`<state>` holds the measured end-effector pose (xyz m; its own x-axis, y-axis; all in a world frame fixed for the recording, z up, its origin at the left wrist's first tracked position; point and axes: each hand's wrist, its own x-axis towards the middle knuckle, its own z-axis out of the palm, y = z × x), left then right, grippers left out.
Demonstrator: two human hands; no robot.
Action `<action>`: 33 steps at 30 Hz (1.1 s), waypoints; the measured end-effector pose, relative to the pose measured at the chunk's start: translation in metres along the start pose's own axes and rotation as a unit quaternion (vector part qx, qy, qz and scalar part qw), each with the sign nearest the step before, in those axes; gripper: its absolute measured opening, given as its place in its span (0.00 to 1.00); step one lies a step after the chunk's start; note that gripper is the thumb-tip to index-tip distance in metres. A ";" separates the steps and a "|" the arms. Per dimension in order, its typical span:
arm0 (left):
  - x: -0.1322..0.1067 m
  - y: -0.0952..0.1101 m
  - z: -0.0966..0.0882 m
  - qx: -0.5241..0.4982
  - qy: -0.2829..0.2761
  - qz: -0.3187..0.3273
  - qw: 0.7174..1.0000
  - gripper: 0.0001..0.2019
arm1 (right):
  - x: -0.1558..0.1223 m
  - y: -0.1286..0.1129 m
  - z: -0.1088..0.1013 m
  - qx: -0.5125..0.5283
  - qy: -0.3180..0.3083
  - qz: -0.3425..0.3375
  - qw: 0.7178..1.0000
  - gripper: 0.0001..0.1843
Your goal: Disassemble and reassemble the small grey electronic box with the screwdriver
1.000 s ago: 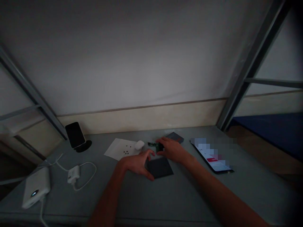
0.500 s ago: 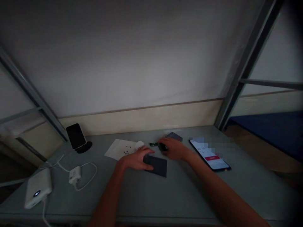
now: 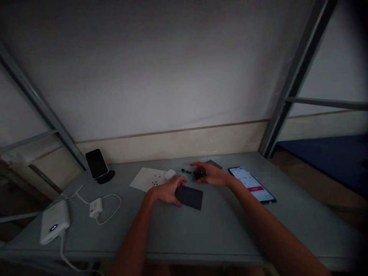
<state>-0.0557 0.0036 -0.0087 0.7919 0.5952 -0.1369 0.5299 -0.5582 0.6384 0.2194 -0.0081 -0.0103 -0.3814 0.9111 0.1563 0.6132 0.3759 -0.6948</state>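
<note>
My left hand point(image 3: 167, 191) is at the left edge of a dark, flat rectangular panel point(image 3: 191, 197), thumb and fingers around that edge. The panel lies on the grey table. Farther back, my right hand point(image 3: 212, 174) has its fingers closed around a small dark part point(image 3: 199, 173) with some green on it; my fingers cover much of it. A thin green circuit board point(image 3: 187, 171) shows just left of that part; I cannot tell whether they are joined. Behind my right hand lies a second dark panel point(image 3: 214, 164), partly hidden.
White paper point(image 3: 140, 179) with several tiny dark pieces lies left, a small rounded white object point(image 3: 170, 174) at its edge. A lit phone point(image 3: 255, 188) lies right. Farther left are a black-screened device on a stand point(image 3: 97, 164), a white adapter point(image 3: 96, 207) and a white power bank point(image 3: 54, 222) with cables.
My right hand's index finger has stretched out to the left, and more of the dark part shows. My left thumb has slid from the panel's top toward its edge. The view has shifted slightly.
</note>
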 end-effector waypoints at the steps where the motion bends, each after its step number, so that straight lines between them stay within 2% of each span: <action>1: 0.000 -0.001 0.001 -0.004 0.005 -0.005 1.000 0.44 | -0.002 -0.001 -0.003 0.048 -0.001 0.001 0.999 0.41; 3: 0.001 -0.005 0.006 -0.020 0.025 -0.004 0.999 0.44 | -0.010 -0.002 -0.006 0.109 0.019 0.005 0.994 0.37; 7: 0.010 -0.017 0.020 -0.075 0.096 0.026 0.992 0.50 | -0.037 0.003 0.005 0.035 0.063 -0.025 0.997 0.35; 11: 0.024 -0.019 0.034 -0.113 0.147 0.024 0.982 0.50 | -0.060 0.010 0.020 -0.007 0.063 -0.028 0.998 0.33; 17: 0.033 -0.014 0.041 -0.125 0.196 0.026 0.972 0.46 | -0.061 0.000 0.036 -0.040 0.060 -0.028 0.997 0.25; 21: 0.036 -0.019 0.043 -0.127 0.210 0.030 0.969 0.43 | -0.056 -0.004 0.044 -0.078 0.081 -0.026 0.993 0.21; 26: 0.036 -0.019 0.042 -0.155 0.208 0.028 0.965 0.44 | -0.056 -0.002 0.047 -0.049 0.094 -0.026 0.994 0.19; 31: 0.036 -0.018 0.040 -0.200 0.201 0.036 0.958 0.45 | -0.060 -0.011 0.041 0.005 0.067 -0.034 0.997 0.27; 33: 0.036 -0.019 0.039 -0.223 0.193 0.041 0.955 0.48 | -0.062 -0.015 0.039 0.015 0.062 -0.029 0.998 0.27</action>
<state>-0.0250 0.0133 -0.0557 0.6094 0.7762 0.1615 0.2214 -0.3622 0.9054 0.2075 -0.0769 -0.0369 -0.3255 0.9026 0.2819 0.5704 0.4252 -0.7027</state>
